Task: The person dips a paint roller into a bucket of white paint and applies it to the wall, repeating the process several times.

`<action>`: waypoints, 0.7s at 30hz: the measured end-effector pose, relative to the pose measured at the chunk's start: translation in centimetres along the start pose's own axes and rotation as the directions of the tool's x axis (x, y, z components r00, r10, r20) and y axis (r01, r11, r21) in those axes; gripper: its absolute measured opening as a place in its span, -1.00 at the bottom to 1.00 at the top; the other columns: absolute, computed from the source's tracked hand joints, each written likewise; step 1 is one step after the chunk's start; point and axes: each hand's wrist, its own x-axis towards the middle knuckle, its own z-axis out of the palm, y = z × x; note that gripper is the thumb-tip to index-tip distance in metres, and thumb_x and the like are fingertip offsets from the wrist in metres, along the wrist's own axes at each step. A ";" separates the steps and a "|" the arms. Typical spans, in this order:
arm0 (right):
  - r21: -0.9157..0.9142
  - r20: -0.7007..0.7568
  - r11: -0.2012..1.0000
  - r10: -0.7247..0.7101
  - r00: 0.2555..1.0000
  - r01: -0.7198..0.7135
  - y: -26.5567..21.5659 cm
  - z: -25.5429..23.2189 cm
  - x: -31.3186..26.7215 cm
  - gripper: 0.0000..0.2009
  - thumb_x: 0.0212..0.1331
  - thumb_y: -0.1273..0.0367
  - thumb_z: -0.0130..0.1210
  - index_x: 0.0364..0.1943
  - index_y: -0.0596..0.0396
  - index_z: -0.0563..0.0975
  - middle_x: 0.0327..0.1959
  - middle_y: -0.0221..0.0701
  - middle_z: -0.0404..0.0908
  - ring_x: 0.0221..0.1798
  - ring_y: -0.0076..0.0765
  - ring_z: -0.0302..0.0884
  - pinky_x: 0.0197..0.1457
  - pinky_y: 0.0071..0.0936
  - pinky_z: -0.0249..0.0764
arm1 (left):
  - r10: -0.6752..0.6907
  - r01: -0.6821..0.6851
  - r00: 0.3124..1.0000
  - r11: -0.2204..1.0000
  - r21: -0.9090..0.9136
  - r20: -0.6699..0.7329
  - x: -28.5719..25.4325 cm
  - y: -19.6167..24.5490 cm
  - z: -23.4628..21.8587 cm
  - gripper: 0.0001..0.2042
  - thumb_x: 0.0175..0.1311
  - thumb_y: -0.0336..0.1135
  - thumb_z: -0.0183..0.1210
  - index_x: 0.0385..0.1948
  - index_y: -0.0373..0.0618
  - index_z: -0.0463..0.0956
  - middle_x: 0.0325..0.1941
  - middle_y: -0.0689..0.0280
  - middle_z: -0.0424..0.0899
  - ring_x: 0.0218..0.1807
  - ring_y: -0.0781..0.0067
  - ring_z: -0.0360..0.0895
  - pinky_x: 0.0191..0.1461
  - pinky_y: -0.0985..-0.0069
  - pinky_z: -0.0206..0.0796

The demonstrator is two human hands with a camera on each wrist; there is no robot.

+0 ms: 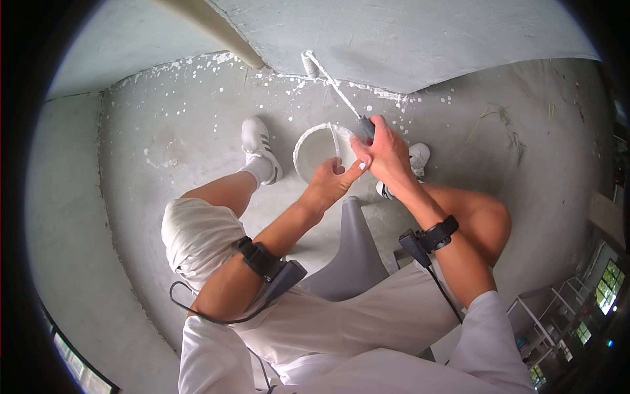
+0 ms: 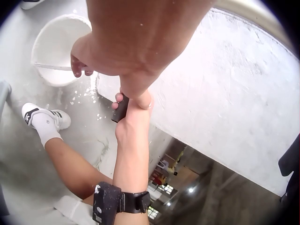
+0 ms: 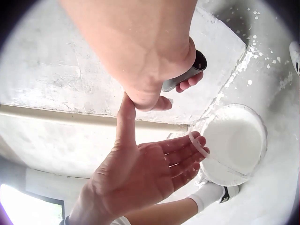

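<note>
My right hand (image 1: 387, 154) grips the dark handle (image 1: 367, 128) of a paint roller (image 1: 310, 64); the roller's white-coated head is at the wall's foot. Beside it, my left hand (image 1: 331, 184) is over the near side of a white bucket (image 1: 296, 156). In the right wrist view, the left palm (image 3: 136, 180) faces the camera, its fingers nearly straight with the bucket's thin handle (image 3: 197, 145) across their tips. The left thumb (image 3: 125, 122) touches the right hand (image 3: 145, 91). White paint marks the left thumb in the head view.
Pale walls (image 1: 394, 39) meet the grey, paint-spotted floor (image 1: 197, 125), and a pipe (image 1: 230, 39) runs down to the corner. A grey seat (image 1: 354, 249) is under the person, whose shoes (image 1: 257, 141) stand either side of the bucket. Grass stalks (image 1: 505, 125) lie to the right.
</note>
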 end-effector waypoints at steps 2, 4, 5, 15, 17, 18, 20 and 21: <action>0.011 -0.013 1.000 -0.013 1.000 0.013 -0.1 0.0 0.0 -0.55 0.07 0.14 0.11 -0.13 0.26 0.39 -0.38 -0.05 0.60 -0.27 0.13 0.59 -0.18 -0.10 0.47 | -0.014 0.014 1.000 1.000 -0.005 0.007 -0.3 0.3 -0.1 -0.07 0.07 0.37 0.17 0.15 -0.48 0.29 0.17 -0.07 0.43 0.28 0.18 0.32 0.35 0.30 0.09; 0.026 -0.012 1.000 -0.014 1.000 0.015 -0.1 -0.1 0.0 -0.55 0.07 0.14 0.11 -0.14 0.26 0.39 -0.40 -0.06 0.59 -0.28 0.13 0.58 -0.18 -0.09 0.47 | -0.006 0.006 1.000 1.000 -0.009 0.018 -0.4 0.4 -0.2 -0.05 0.06 0.38 0.17 0.16 -0.48 0.28 0.19 -0.08 0.42 0.29 0.16 0.31 0.35 0.30 0.09; 0.036 -0.004 0.999 -0.009 1.000 0.009 -0.1 -0.1 0.1 -0.56 0.08 0.14 0.11 -0.15 0.26 0.39 -0.42 -0.06 0.59 -0.29 0.13 0.58 -0.19 -0.09 0.47 | 0.009 -0.009 1.000 1.000 -0.010 0.024 -0.3 0.4 -0.2 -0.04 0.05 0.39 0.17 0.17 -0.47 0.27 0.20 -0.08 0.41 0.29 0.15 0.30 0.36 0.30 0.08; 0.009 0.020 0.993 0.116 0.993 -0.116 -0.2 0.8 0.6 -0.56 0.08 0.13 0.11 -0.14 0.23 0.40 -0.45 -0.16 0.59 -0.31 0.05 0.57 -0.19 -0.13 0.44 | 0.058 -0.045 0.984 0.995 -0.086 0.166 0.0 0.9 0.4 0.02 -0.02 0.44 0.19 0.21 -0.44 0.25 0.23 -0.06 0.38 0.33 0.15 0.26 0.38 0.32 0.04; 0.018 -0.005 0.996 0.093 0.996 -0.092 -0.4 0.7 0.5 -0.58 0.10 0.13 0.08 -0.17 0.25 0.39 -0.42 -0.08 0.59 -0.30 0.12 0.58 -0.19 -0.10 0.46 | 0.066 -0.056 0.980 0.997 -0.056 0.189 -0.1 1.2 0.4 0.03 -0.03 0.44 0.19 0.22 -0.45 0.23 0.23 -0.06 0.37 0.33 0.14 0.25 0.38 0.31 0.04; 0.022 -0.017 0.997 0.081 0.997 -0.081 -0.3 0.8 0.5 -0.58 0.10 0.13 0.06 -0.18 0.26 0.39 -0.40 -0.05 0.60 -0.29 0.15 0.59 -0.19 -0.08 0.47 | 0.070 -0.063 0.977 0.997 -0.042 0.201 -0.1 1.3 0.5 0.04 -0.04 0.44 0.20 0.23 -0.45 0.22 0.23 -0.07 0.36 0.34 0.14 0.24 0.38 0.30 0.04; 0.113 0.008 0.988 0.102 0.995 -0.102 -0.1 1.1 0.7 -0.60 0.09 0.15 0.08 -0.23 0.27 0.40 -0.40 -0.06 0.60 -0.32 0.08 0.61 -0.22 -0.12 0.48 | 0.066 -0.062 0.979 0.998 -0.030 0.192 -0.3 1.6 0.9 0.06 -0.06 0.43 0.22 0.23 -0.46 0.20 0.24 -0.06 0.35 0.35 0.13 0.23 0.38 0.29 0.04; 0.157 0.020 0.981 0.111 0.994 -0.112 0.1 1.3 0.9 -0.61 0.08 0.15 0.08 -0.25 0.28 0.41 -0.40 -0.06 0.60 -0.34 0.05 0.62 -0.23 -0.14 0.49 | 0.066 -0.063 0.980 0.998 -0.023 0.188 -0.4 1.7 1.0 0.06 -0.07 0.43 0.23 0.23 -0.46 0.19 0.24 -0.06 0.34 0.35 0.13 0.22 0.38 0.29 0.04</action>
